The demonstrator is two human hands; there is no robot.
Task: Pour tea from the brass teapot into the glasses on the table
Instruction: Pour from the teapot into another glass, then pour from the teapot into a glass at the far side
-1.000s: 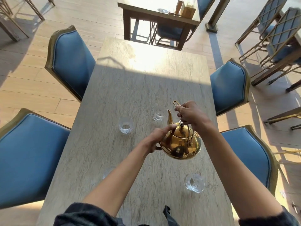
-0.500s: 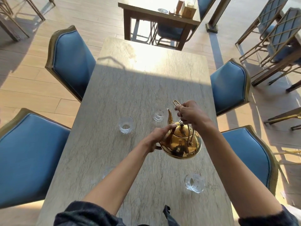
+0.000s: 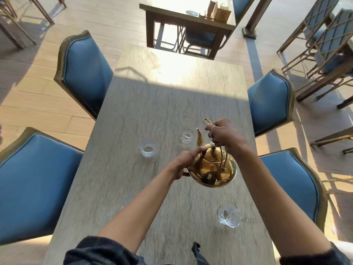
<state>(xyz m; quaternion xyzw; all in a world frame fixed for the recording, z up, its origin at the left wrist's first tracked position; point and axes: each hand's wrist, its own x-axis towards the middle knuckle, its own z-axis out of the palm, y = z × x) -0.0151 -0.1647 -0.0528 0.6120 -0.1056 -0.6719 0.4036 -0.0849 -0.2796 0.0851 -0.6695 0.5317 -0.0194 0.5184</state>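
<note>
The shiny brass teapot (image 3: 213, 169) hangs above the grey stone table (image 3: 152, 111), tilted with its spout toward a far clear glass (image 3: 186, 135). My right hand (image 3: 222, 133) grips the teapot's wire handle from above. My left hand (image 3: 188, 161) presses against the pot's left side, a finger reaching toward the lid. A second glass (image 3: 147, 147) stands to the left of the first. A third glass (image 3: 228, 215) stands near me on the right. A faint fourth glass (image 3: 127, 201) shows beside my left forearm.
Blue upholstered chairs flank the table: two on the left (image 3: 86, 73) (image 3: 32, 184) and two on the right (image 3: 269, 102) (image 3: 292, 184). A wooden table (image 3: 191, 18) with small items stands beyond. More chairs (image 3: 324, 39) sit at far right.
Both hands and the teapot have held almost still; the pot stays tilted toward the far glass with only a slight shift.
</note>
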